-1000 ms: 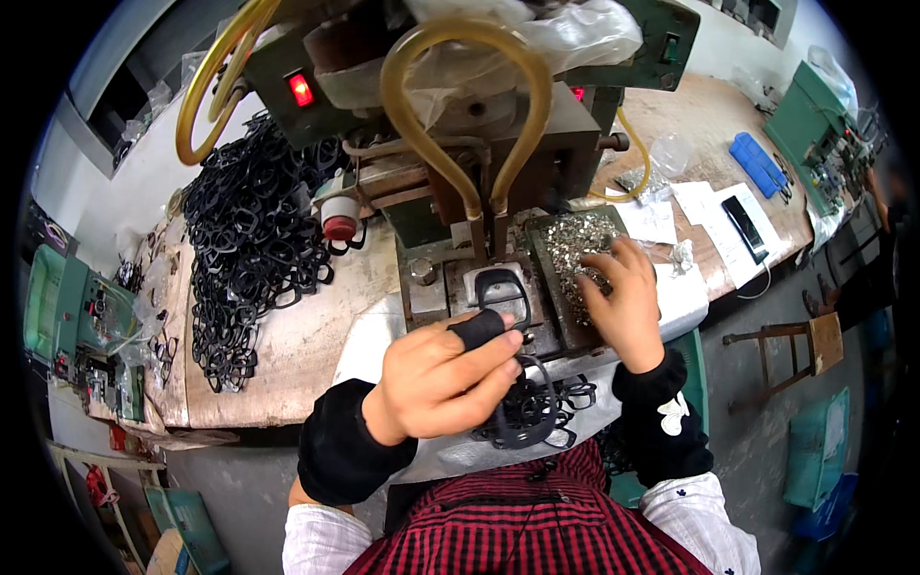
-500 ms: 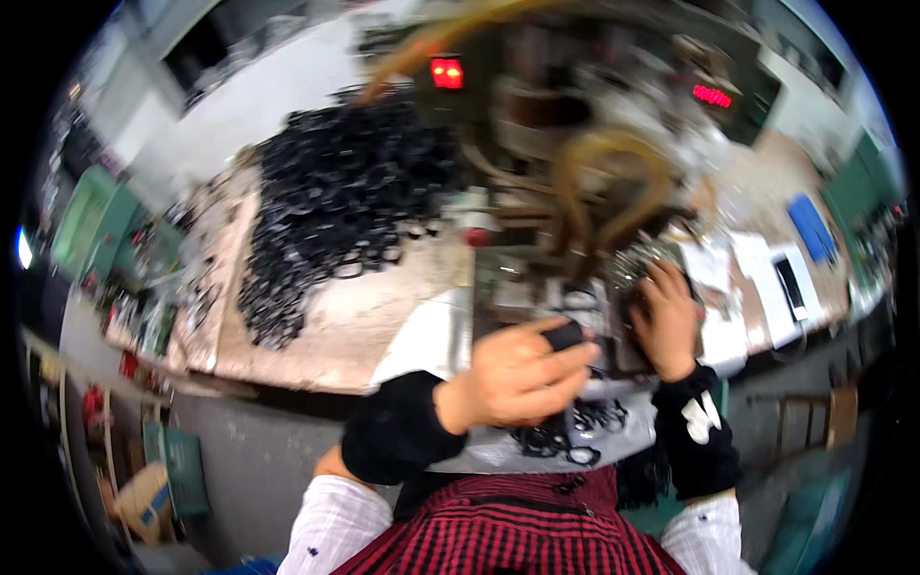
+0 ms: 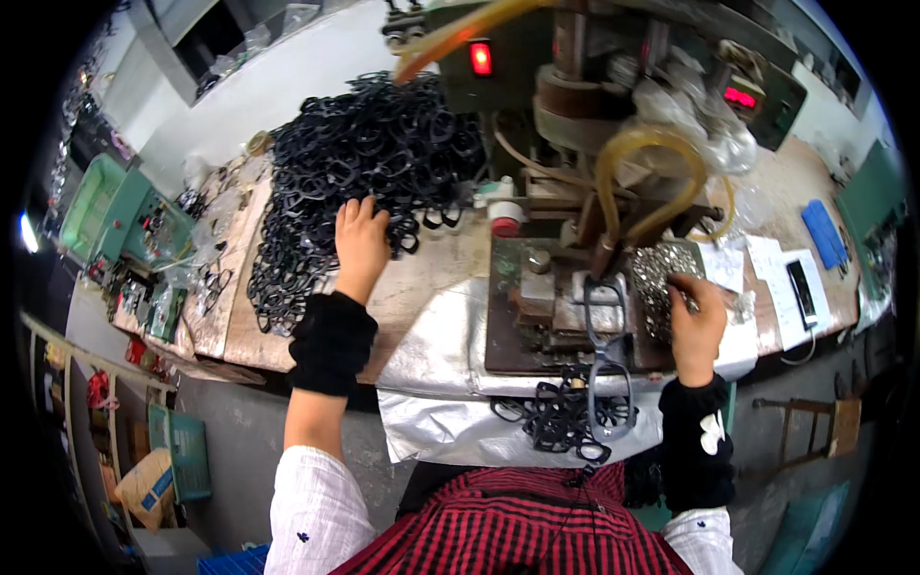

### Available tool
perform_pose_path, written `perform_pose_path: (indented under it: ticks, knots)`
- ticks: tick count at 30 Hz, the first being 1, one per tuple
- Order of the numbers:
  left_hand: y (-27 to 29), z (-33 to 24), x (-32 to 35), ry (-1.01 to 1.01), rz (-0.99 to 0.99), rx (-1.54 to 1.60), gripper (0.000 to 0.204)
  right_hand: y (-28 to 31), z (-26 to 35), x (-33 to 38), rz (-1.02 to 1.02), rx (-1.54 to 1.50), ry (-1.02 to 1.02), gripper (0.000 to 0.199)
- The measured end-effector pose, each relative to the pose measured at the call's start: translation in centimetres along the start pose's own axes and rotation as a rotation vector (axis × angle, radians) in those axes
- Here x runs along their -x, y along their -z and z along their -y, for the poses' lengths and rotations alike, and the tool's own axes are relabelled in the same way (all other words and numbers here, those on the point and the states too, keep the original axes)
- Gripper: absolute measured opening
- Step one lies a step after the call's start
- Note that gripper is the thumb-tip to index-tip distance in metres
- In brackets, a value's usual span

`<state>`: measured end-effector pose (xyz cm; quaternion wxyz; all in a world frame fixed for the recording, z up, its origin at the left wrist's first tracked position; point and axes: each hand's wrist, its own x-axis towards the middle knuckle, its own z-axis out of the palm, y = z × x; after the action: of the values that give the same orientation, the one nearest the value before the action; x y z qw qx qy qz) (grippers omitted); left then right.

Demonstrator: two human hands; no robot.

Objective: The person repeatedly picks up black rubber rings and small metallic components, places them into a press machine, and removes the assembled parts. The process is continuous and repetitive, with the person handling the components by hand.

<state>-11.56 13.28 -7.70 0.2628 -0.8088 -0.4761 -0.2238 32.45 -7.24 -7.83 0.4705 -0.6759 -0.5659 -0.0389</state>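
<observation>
While the left hand point(image 3: 362, 247) is lying over the near right part of the pile of black eyeglass frames point(image 3: 374, 144), its fingers are pointing toward the far side; whether they are closing on a frame cannot be told. The pile is occupying the far left of the tabletop point(image 3: 431, 273). The right hand point(image 3: 700, 321) is resting at the near right edge of the tray of small metal parts point(image 3: 661, 273), with thumb and forefinger bending toward the contents; whether a part is sitting between them cannot be told.

Between the two hands, one dark frame point(image 3: 593, 395) is standing at the machine point(image 3: 575, 125): its far rim is lying over the metal block, and its near rim is extending toward the near edge. Just left of that rim, a small heap of black frames point(image 3: 561, 422) is lying on the silver sheet point(image 3: 431, 426). A yellow hose point(image 3: 698, 153) is looping above the block, and a red button point(image 3: 505, 227) is facing the near side. At right, a phone point(image 3: 800, 294) is lying on white paper, near a blue case point(image 3: 824, 233).
</observation>
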Motion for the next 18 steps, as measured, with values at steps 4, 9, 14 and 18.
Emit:
perform_pose_path:
  ticks: [4, 9, 14, 18]
  knots:
    - [-5.8, 1.7, 2.1, 0.001, 0.058, 0.183, 0.036, 1.1, -0.1, 1.3, -0.075, -0.052, -0.132, 0.012]
    - [-2.5, -1.7, 3.5, -0.046, 0.103, 0.388, 0.024, 3.6, 2.8, 1.7, -0.016, -0.341, -0.254, 0.011]
    - [2.8, -6.2, 1.5, 0.186, -0.260, 0.411, 0.017, 1.7, 9.1, -2.3, 0.180, -0.668, -0.166, 0.034]
    - [6.8, -11.2, 1.6, 0.841, -0.354, 1.456, 0.006, -0.8, 10.2, -2.2, 0.120, -0.864, -0.265, 0.038]
